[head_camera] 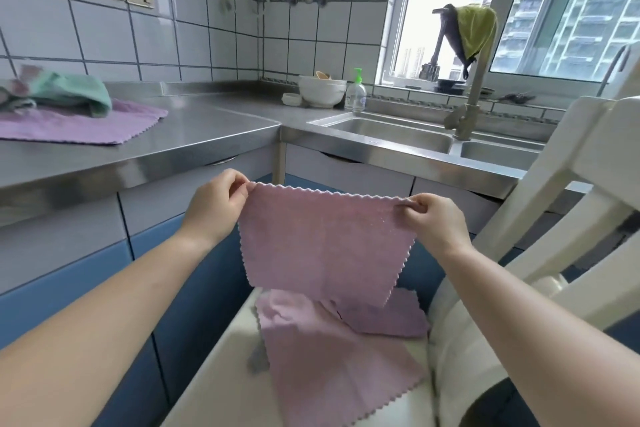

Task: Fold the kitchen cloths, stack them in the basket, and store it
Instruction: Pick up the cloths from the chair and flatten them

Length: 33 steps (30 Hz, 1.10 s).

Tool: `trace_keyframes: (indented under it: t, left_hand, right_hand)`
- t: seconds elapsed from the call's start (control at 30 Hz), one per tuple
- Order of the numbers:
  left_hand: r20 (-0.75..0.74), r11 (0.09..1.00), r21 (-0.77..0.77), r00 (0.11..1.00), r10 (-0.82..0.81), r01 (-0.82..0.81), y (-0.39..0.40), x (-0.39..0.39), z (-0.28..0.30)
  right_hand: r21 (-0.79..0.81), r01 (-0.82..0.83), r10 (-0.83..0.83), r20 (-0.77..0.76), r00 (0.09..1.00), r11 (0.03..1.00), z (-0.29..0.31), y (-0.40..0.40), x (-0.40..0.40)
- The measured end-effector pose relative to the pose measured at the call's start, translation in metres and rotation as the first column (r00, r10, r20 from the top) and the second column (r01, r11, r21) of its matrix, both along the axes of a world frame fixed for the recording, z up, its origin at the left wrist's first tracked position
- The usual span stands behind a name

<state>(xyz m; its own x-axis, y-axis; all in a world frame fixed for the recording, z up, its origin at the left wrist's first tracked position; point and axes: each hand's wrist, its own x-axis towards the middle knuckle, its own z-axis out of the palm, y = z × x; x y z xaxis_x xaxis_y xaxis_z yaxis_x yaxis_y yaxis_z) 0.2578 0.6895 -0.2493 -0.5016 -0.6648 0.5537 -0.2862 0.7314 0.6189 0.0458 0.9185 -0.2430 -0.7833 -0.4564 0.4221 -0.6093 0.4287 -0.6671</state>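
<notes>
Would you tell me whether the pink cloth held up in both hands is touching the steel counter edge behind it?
Apart. The head view shows the held pink cloth hanging from the left hand and right hand, below and nearer than the counter edge.

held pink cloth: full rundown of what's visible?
The held pink cloth is a roughly square, thin, microfibre-looking piece with zigzag-cut edges. It hangs flat and unfolded in the air, top edge stretched level. The left hand and right hand each pinch a top corner. Its bottom edge hangs over other cloths on a white chair seat; contact unclear.
</notes>
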Motion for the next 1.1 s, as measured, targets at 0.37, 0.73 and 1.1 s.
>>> trace_keyframes:
  t: [0.37, 0.73, 1.1]
  left_hand:
    - [-0.226, 0.992, 0.120, 0.974, -0.014, 0.042, 0.068, 0.084, -0.066]
    - [0.083, 0.906, 0.422, 0.996, -0.031, -0.006, 0.150, 0.170, -0.213]
    - [0.167, 0.690, 0.716, 0.986, -0.026, -0.103, 0.097, 0.124, -0.232]
  right_hand:
    - [-0.660, 0.104, 0.140, 0.307, 0.941, 0.744, -0.082, 0.050, 0.126]
    - [-0.288, 0.190, -0.013, 0.522, 0.853, 0.938, -0.241, 0.131, 0.185]
    - [-0.086, 0.145, -0.074, 0.553, 0.830, 0.986, -0.254, 0.077, 0.140]
